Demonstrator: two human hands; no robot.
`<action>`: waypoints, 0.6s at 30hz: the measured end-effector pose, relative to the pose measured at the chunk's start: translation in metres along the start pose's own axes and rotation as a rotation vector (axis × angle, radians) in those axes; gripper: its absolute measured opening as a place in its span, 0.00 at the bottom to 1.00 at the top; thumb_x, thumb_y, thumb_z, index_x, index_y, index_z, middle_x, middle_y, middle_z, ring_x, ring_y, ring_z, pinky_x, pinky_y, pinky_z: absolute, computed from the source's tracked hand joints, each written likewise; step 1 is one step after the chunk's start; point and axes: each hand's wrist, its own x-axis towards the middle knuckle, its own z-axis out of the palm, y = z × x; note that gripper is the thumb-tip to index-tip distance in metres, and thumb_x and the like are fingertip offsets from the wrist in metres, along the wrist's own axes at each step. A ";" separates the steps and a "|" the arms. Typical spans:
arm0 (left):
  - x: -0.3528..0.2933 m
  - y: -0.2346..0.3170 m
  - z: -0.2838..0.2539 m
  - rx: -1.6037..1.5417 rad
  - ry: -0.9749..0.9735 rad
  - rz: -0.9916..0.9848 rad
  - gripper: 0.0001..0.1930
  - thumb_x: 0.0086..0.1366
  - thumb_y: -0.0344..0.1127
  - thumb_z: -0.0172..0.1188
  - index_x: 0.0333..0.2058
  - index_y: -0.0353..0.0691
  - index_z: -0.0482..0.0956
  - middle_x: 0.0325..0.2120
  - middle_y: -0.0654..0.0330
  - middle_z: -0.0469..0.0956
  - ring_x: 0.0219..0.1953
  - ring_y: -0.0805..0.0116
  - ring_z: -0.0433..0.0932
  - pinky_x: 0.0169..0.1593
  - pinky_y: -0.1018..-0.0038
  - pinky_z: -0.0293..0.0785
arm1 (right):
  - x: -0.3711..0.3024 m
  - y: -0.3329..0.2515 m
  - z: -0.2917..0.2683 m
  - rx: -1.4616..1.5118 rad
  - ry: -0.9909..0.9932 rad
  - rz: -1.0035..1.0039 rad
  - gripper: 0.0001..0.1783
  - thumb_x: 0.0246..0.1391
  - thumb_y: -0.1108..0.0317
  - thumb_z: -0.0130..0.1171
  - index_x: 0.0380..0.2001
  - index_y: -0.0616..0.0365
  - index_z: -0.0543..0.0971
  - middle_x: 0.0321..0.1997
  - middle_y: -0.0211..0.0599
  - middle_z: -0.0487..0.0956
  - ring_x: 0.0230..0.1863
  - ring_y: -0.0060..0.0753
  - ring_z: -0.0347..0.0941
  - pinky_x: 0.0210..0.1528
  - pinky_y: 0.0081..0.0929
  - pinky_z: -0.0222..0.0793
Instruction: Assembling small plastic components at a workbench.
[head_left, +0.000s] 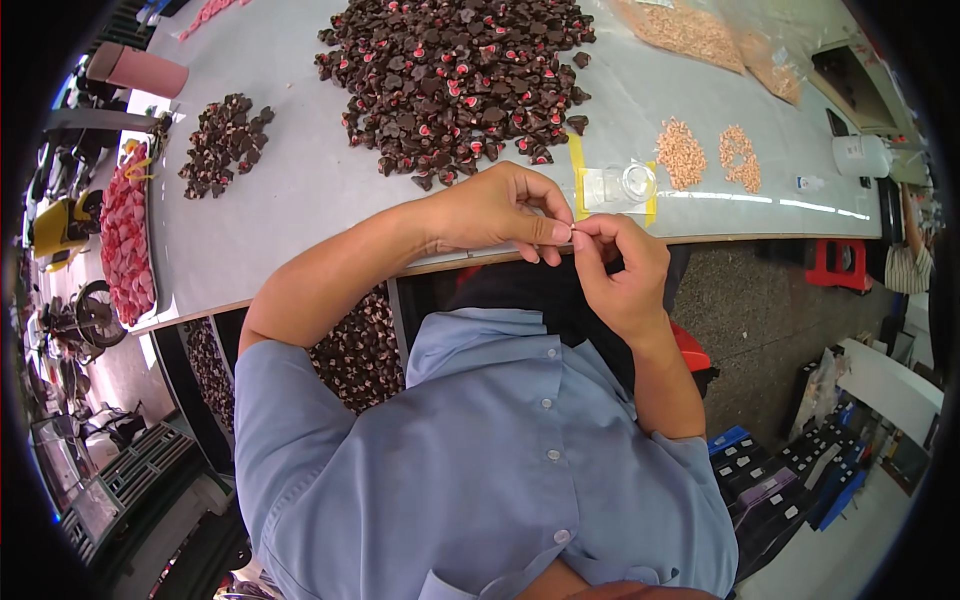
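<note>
At the left of the frame, a small cluster of dark pieces (225,145) is lying on the worktop (310,170), well apart from the hands. Toward the upper centre, a large heap of dark, red-spotted pieces (455,85) is spreading above the left hand (505,207). That hand is reaching rightward, its thumb and fingertips pinching a tiny pale piece (572,228) just right of the frame's centre, at the worktop's near edge. The right hand (622,265) is meeting it from the lower right, thumb and forefinger pressing together on the same piece. So the piece is sitting directly between the two sets of fingertips, neither hand being clearly nearer; its long axis is too small to tell. Up and right, a clear container (630,183) is standing nearer the right hand, with two pale granule piles (680,153) lying farther right.
</note>
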 end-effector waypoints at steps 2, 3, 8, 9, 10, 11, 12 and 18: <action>0.000 -0.001 0.000 0.014 -0.001 0.014 0.10 0.65 0.36 0.67 0.39 0.35 0.80 0.33 0.59 0.83 0.35 0.72 0.84 0.35 0.79 0.79 | 0.001 0.000 -0.005 -0.016 -0.039 -0.004 0.05 0.55 0.80 0.64 0.34 0.63 0.79 0.24 0.30 0.80 0.23 0.14 0.72 0.26 0.15 0.68; 0.000 0.000 0.001 0.010 -0.001 0.014 0.10 0.65 0.36 0.67 0.39 0.35 0.80 0.33 0.59 0.83 0.35 0.72 0.84 0.35 0.79 0.79 | 0.002 0.002 -0.007 -0.017 -0.043 -0.002 0.05 0.55 0.80 0.64 0.34 0.63 0.79 0.24 0.30 0.80 0.23 0.14 0.72 0.26 0.15 0.68; -0.002 0.004 0.004 0.118 -0.009 -0.017 0.10 0.65 0.35 0.66 0.38 0.34 0.81 0.31 0.61 0.82 0.33 0.74 0.83 0.33 0.80 0.78 | 0.009 0.001 -0.019 -0.046 -0.245 0.042 0.05 0.52 0.81 0.64 0.33 0.63 0.78 0.25 0.32 0.80 0.22 0.15 0.73 0.24 0.16 0.67; -0.002 0.003 0.004 0.115 -0.009 -0.017 0.10 0.65 0.35 0.66 0.38 0.34 0.81 0.31 0.61 0.82 0.33 0.74 0.83 0.33 0.80 0.78 | 0.010 0.001 -0.021 -0.046 -0.248 0.044 0.05 0.52 0.81 0.64 0.33 0.63 0.78 0.25 0.32 0.80 0.22 0.15 0.73 0.24 0.16 0.67; -0.001 0.003 0.004 0.112 -0.021 -0.019 0.10 0.65 0.35 0.66 0.37 0.34 0.81 0.31 0.61 0.82 0.33 0.74 0.83 0.33 0.80 0.78 | 0.011 0.002 -0.022 -0.057 -0.258 0.015 0.06 0.52 0.81 0.64 0.32 0.63 0.78 0.24 0.32 0.80 0.21 0.16 0.73 0.24 0.16 0.67; -0.001 0.003 0.003 0.108 -0.033 -0.020 0.10 0.65 0.35 0.66 0.37 0.34 0.81 0.31 0.61 0.82 0.33 0.74 0.83 0.32 0.80 0.78 | 0.011 0.002 -0.023 -0.066 -0.269 -0.015 0.06 0.51 0.81 0.64 0.32 0.63 0.78 0.24 0.32 0.80 0.21 0.16 0.73 0.23 0.17 0.66; -0.001 0.003 0.003 0.105 -0.032 -0.020 0.10 0.65 0.35 0.66 0.37 0.34 0.81 0.31 0.61 0.82 0.33 0.74 0.83 0.32 0.80 0.78 | 0.012 0.002 -0.023 -0.066 -0.272 -0.013 0.06 0.51 0.81 0.64 0.32 0.63 0.78 0.24 0.32 0.80 0.21 0.16 0.73 0.23 0.17 0.66; -0.003 0.005 0.004 0.139 -0.033 -0.029 0.10 0.66 0.36 0.66 0.37 0.33 0.81 0.31 0.61 0.82 0.32 0.74 0.83 0.32 0.80 0.77 | 0.014 0.002 -0.025 -0.100 -0.315 -0.043 0.05 0.50 0.82 0.64 0.31 0.64 0.79 0.22 0.31 0.79 0.20 0.18 0.73 0.22 0.18 0.66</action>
